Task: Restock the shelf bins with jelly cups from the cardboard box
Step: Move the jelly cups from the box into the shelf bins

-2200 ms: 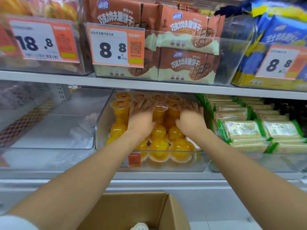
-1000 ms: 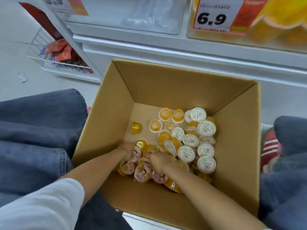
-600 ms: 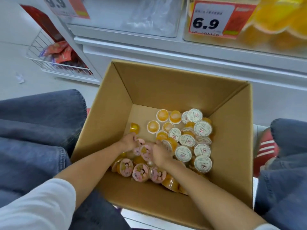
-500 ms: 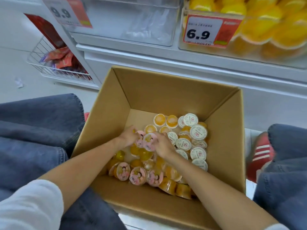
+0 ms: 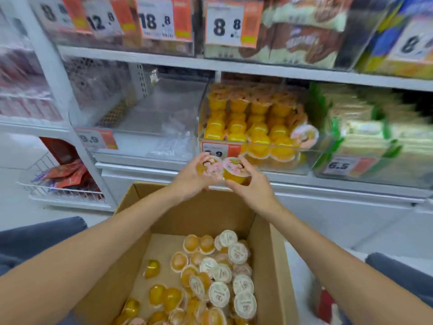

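**A:** Start big. Where does everything sit?

**B:** The shelf fills the top of the view. Its clear bin holds the stocked cups, orange and packed in rows. The cardboard box lies open at 6 o'clock, with loose cups scattered over its floor.

**A:** And the hands?

**B:** Both are raised above the far edge of the box, side by side and just below the bin's front. The left hand has its fingers curled round the left cup, whose printed lid faces the camera. The right hand is clamped on the right cup, with its lid tipped up and its orange body below. The two cups are just beside each other, perhaps touching.

**A:** Which way does the bin lie from them?

**B:** At 12 to 1 o'clock, and higher. The right hand is nearer the bin's middle, while the left is level with its left corner.

**A:** So what does the move turn on?

**B:** I'd say lifting both cups over the front rim. The stacks look nearly as high as the rim, so both cups probably go on top. The picture is blurred, so I can't tell which spots are free.
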Action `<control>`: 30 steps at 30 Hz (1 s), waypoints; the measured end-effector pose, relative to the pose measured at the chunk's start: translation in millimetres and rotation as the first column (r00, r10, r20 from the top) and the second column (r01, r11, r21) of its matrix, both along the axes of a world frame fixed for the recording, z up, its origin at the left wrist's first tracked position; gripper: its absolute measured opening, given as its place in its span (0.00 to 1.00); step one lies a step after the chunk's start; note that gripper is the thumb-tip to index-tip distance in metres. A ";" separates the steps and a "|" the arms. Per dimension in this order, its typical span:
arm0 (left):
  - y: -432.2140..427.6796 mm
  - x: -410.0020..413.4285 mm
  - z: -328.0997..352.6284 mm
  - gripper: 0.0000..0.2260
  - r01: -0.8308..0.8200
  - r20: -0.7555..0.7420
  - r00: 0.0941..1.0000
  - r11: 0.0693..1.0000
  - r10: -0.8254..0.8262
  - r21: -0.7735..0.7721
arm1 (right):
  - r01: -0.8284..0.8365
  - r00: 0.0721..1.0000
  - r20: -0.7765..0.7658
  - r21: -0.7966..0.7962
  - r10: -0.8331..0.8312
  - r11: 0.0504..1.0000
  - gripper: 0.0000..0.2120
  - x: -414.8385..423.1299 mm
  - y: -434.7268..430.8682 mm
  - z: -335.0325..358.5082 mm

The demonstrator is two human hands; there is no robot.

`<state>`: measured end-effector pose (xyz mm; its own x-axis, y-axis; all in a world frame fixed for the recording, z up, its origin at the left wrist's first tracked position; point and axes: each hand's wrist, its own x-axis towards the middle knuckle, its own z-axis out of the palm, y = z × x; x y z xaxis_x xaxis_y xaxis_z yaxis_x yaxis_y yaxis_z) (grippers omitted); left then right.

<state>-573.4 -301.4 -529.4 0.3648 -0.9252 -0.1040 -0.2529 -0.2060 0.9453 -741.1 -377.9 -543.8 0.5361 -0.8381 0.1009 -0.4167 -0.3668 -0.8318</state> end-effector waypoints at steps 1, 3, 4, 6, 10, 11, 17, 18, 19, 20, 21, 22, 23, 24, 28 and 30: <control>-5.5 -1.0 18.5 0.34 0.003 0.104 0.995 0.998 0.004 -0.067 | 0.024 1.000 0.014 -0.081 -0.023 0.996 0.37 -2.0 -7.6 15.6; -19.7 1.7 50.4 0.35 0.015 0.289 0.956 0.982 0.041 -0.190 | 0.076 0.997 0.014 -0.230 -0.075 0.970 0.37 -2.7 -27.0 42.8; -29.4 3.9 64.1 0.35 0.003 0.369 0.926 0.974 0.082 -0.226 | 0.103 0.994 -0.005 -0.286 -0.109 0.953 0.37 -1.3 -37.3 55.2; -55.4 11.5 85.9 0.34 -0.063 0.549 0.813 0.966 0.195 -0.250 | 0.148 0.986 -0.023 -0.360 -0.167 0.921 0.37 6.4 -59.7 71.9; -115.3 36.6 94.0 0.31 -0.142 0.797 0.567 0.977 0.209 -0.156 | 0.206 0.972 -0.033 -0.343 -0.231 0.917 0.36 37.3 -100.0 82.4; -126.5 44.8 88.8 0.32 -0.160 0.835 0.524 0.982 0.170 -0.099 | 0.209 0.969 -0.053 -0.329 -0.240 0.921 0.35 46.2 -107.6 79.6; -148.7 71.6 56.0 0.33 -0.174 0.935 0.345 0.984 0.084 -0.025 | 0.210 0.962 -0.093 -0.344 -0.256 0.915 0.28 72.0 -115.2 47.5; -149.2 72.3 52.1 0.32 -0.169 0.934 0.335 0.983 0.122 -0.068 | 0.232 0.959 -0.068 -0.361 -0.274 0.903 0.27 72.2 -114.9 44.5; -149.4 72.4 48.4 0.30 -0.164 0.924 0.346 0.980 0.164 -0.112 | 0.253 0.954 -0.054 -0.372 -0.293 0.893 0.25 72.2 -114.9 43.0; -149.0 72.1 45.0 0.27 -0.155 0.904 0.374 0.975 0.206 -0.158 | 0.268 0.950 -0.048 -0.379 -0.307 0.886 0.24 72.6 -115.7 42.3; -148.3 71.9 42.4 0.25 -0.143 0.881 0.404 0.969 0.245 -0.204 | 0.271 0.948 -0.049 -0.387 -0.313 0.881 0.24 73.2 -117.4 41.9; -147.6 71.7 40.3 0.23 -0.128 0.859 0.433 0.962 0.273 -0.241 | 0.263 0.948 -0.062 -0.400 -0.312 0.878 0.23 73.8 -119.6 41.4; -147.1 71.7 38.7 0.21 -0.114 0.844 0.452 0.957 0.289 -0.267 | 0.246 0.948 -0.084 -0.416 -0.307 0.875 0.23 74.6 -122.2 40.9; -146.6 71.7 37.4 0.20 -0.102 0.838 0.460 0.955 0.295 -0.280 | 0.228 0.946 -0.113 -0.432 -0.303 0.873 0.23 75.1 -124.7 40.0; -146.6 71.6 33.6 0.18 -0.092 0.836 0.473 0.959 0.279 -0.268 | 0.184 0.933 -0.203 -0.443 -0.298 0.878 0.23 75.3 -131.8 38.8; -146.8 70.1 35.1 0.19 -0.120 0.827 0.495 0.963 0.268 -0.240 | 0.184 0.927 -0.218 -0.443 -0.305 0.877 0.24 75.0 -131.5 39.0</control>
<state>-503.3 -448.2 -494.4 0.3810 -0.7956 0.4711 -0.9141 -0.2474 0.3214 -666.1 -509.3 -504.8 0.3757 -0.8612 0.3423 -0.7250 -0.5032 -0.4703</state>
